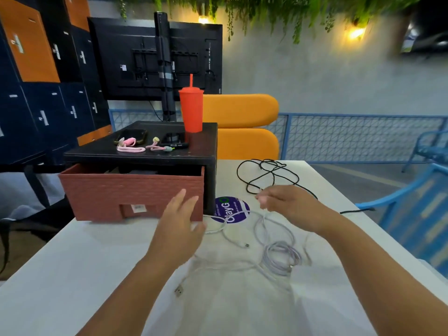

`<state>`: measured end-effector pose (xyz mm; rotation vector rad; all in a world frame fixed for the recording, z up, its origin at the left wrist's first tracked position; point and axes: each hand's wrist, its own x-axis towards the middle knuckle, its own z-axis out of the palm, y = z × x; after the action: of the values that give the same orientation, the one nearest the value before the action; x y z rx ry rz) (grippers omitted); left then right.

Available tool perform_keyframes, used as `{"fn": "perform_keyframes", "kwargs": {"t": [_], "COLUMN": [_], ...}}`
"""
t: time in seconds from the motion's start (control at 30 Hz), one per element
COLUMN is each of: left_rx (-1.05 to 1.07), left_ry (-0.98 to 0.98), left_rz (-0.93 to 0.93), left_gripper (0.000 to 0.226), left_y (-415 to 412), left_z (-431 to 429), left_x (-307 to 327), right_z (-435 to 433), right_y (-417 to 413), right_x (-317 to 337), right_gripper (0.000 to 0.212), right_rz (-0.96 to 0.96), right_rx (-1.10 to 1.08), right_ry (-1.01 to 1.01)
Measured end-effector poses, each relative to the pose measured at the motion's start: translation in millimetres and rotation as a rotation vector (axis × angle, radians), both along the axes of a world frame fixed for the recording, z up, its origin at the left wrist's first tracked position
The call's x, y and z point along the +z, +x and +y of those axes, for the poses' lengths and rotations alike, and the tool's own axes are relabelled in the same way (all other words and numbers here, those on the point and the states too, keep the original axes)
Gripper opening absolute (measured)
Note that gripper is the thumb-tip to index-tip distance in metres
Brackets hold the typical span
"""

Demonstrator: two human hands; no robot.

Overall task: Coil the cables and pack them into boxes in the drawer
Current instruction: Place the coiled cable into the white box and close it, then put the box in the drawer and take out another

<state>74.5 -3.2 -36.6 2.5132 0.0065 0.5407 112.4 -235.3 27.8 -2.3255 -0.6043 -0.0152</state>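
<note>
A brown woven drawer (131,190) stands pulled out of a black stand (145,151) on the white table (60,275). My left hand (180,214) hovers with straight fingers just in front of the drawer's right corner, holding nothing. My right hand (283,202) pinches the end of a white cable (261,226) above the table. That cable trails down to a loose lilac-white coil (281,258). Another white cable with a USB plug (179,291) lies nearer to me. A tangled black cable (269,175) lies beyond my right hand.
On the stand sit a red tumbler with straw (191,110), phones (131,137) and pink straps (131,147). A purple sticker (232,209) marks the table. Orange seat (242,127), blue chairs (412,214) and a blue railing lie behind and right. A monitor (155,59) stands behind.
</note>
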Motion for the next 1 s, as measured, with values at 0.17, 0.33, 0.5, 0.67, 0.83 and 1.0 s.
{"fn": "perform_keyframes", "kwargs": {"t": [0.17,0.33,0.5,0.67,0.83,1.0], "left_rx": [-0.206,-0.292,-0.370,-0.482,-0.541,-0.741], "left_ry": [-0.085,-0.186,-0.272,-0.308,-0.530,-0.678], "left_rz": [-0.039,-0.035,0.077,0.299,0.436,0.522], "left_gripper": [0.039,0.031,0.020,0.010,0.032,0.064], "left_y": [-21.0,-32.4,-50.5,-69.3,-68.9,-67.7], "left_z": [-41.4,-64.6,-87.0,-103.5,-101.8,-91.6], "left_x": [-20.2,-24.8,-29.5,-35.4,-25.8,-12.4], "right_z": [-60.4,-79.0,-78.8,-62.4,-54.4,-20.4], "right_y": [-49.5,-82.9,-94.1,-97.8,-101.1,-84.1], "right_x": [-37.5,-78.8,-89.8,-92.5,-80.9,-48.8], "right_gripper": [0.038,0.044,0.060,0.061,0.091,0.074], "right_rz": [-0.002,-0.273,-0.611,-0.439,-0.269,-0.420], "right_rx": [-0.133,-0.212,-0.193,-0.137,-0.165,-0.152], "right_ry": [-0.193,-0.226,-0.355,-0.565,-0.546,-0.351]}}
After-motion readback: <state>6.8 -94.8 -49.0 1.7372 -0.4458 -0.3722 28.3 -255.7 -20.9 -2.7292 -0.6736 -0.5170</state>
